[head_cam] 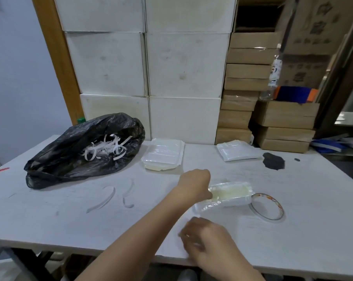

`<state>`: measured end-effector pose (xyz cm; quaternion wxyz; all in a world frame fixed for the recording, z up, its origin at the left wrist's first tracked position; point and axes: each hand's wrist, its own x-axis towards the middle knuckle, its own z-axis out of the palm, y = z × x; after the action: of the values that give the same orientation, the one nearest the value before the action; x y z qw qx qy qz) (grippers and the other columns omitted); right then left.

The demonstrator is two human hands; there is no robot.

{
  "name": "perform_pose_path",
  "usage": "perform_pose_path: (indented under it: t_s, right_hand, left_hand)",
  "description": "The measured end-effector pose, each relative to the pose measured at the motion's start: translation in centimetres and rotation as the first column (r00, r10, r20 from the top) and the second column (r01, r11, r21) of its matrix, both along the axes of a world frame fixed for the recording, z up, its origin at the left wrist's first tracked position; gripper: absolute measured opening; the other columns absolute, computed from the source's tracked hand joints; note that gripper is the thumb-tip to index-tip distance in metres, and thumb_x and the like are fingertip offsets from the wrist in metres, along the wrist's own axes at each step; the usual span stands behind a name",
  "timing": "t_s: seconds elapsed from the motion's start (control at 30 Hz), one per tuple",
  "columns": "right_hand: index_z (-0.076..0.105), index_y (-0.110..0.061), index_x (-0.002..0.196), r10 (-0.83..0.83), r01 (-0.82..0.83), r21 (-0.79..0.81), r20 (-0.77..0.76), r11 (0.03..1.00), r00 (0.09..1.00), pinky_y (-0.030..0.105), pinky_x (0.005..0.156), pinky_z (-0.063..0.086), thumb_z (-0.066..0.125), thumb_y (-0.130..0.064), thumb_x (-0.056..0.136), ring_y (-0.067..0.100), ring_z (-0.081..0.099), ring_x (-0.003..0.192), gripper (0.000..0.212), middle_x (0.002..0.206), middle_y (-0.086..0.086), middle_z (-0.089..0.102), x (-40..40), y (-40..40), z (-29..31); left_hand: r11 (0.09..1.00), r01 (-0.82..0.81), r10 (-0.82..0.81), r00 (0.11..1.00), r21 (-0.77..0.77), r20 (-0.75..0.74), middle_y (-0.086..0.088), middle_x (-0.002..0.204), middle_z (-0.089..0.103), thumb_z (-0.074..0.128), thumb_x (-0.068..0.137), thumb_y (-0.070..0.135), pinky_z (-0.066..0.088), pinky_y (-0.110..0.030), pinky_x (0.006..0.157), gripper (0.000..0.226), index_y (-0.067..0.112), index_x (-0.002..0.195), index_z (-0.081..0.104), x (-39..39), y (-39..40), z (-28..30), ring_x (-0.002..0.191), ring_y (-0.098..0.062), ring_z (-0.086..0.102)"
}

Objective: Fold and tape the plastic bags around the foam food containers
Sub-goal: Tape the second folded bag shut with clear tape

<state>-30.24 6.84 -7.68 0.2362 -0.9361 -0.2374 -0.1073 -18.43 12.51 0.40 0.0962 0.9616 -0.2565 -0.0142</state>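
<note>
A white table fills the lower view, backed by stacked white boxes and brown cartons. A black rubbish bag holding white strips lies at the table's left, with two loose strips in front of it. Two bagged foam containers rest at the back. A third, the foam container in its plastic bag, sits nearer, just beside a tape roll on its right. The left hand reaches across and grips the container's left end, fingers curled over it. The right hand hovers near the table's front edge, blurred; its fingers seem loosely curled, and whether it pinches anything cannot be told.
</note>
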Motion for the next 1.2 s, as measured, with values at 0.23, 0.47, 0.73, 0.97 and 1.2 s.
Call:
perform_pose_path:
  t_s: [0.23, 0.47, 0.73, 0.97, 1.2]
  right_hand:
    - [0.062, -0.029, 0.112, -0.457, 0.424, 0.177, 0.239, 0.888, 0.857, 0.025, 0.077, 0.047, 0.057, -0.038, 0.079, 0.002, 0.047, 0.107, 0.035, 0.115, -0.015, 0.058, 2.0, -11.6, 2.7]
    - [0.066, -0.022, 0.101, -0.384, 0.386, 0.500, -0.111, 0.775, 0.916, 0.003, 0.083, 0.039, 0.073, -0.011, 0.078, -0.008, 0.050, 0.101, 0.026, 0.114, -0.010, 0.054, 3.8, -12.4, 1.8]
    - [0.056, -0.023, 0.081, -0.421, 0.476, 0.733, -0.281, 0.485, 0.862, 0.007, 0.062, 0.042, 0.071, -0.014, 0.081, 0.009, 0.055, 0.072, 0.017, 0.078, -0.006, 0.059, 6.3, -10.2, 2.0]
    - [0.041, -0.016, 0.065, -0.517, 0.647, 0.671, -0.432, 0.363, 0.739, 0.025, 0.052, 0.029, 0.060, -0.030, 0.090, 0.015, 0.038, 0.056, 0.034, 0.059, -0.001, 0.039, 7.7, -9.4, 1.9]
    - [0.051, -0.005, 0.096, -0.747, 0.772, 0.405, -0.263, 0.489, 0.611, 0.032, 0.062, 0.031, 0.051, -0.031, 0.094, 0.035, 0.059, 0.088, 0.026, 0.092, 0.011, 0.066, 7.9, -8.5, 1.3]
  left_hand:
    - [0.976, 0.015, -0.015, 1.000, -0.215, 0.001, -0.005, 0.108, 0.061, 0.059, 0.088, 0.027, 0.043, -0.031, 0.080, 0.021, 0.014, 0.103, 0.054, -1.3, 1.6, -1.9, 0.099, -0.024, 0.056]
    - [0.887, 0.003, -0.053, 0.994, -0.463, -0.095, 0.007, 0.110, 0.054, 0.048, 0.094, 0.031, 0.042, -0.024, 0.082, 0.015, 0.020, 0.104, 0.051, -3.2, 3.4, -3.7, 0.100, -0.010, 0.051]
    - [0.513, -0.246, -0.060, 0.946, -0.822, -0.320, 0.007, 0.106, 0.061, 0.066, 0.081, 0.036, 0.048, -0.020, 0.074, 0.026, 0.034, 0.102, 0.049, -3.2, 3.3, -5.8, 0.092, -0.010, 0.061]
    - [0.201, -0.399, 0.259, 0.903, -0.895, -0.344, 0.005, 0.078, 0.052, 0.060, 0.090, 0.019, 0.039, -0.007, 0.056, 0.014, 0.012, 0.084, 0.049, -2.1, -0.7, -6.5, 0.072, -0.012, 0.050]
    - [0.234, -0.488, 0.416, 0.832, -0.841, -0.367, 0.006, 0.090, 0.055, 0.055, 0.092, 0.024, 0.035, -0.026, 0.075, 0.031, 0.012, 0.117, 0.043, -1.9, -1.9, -6.9, 0.083, -0.014, 0.053]
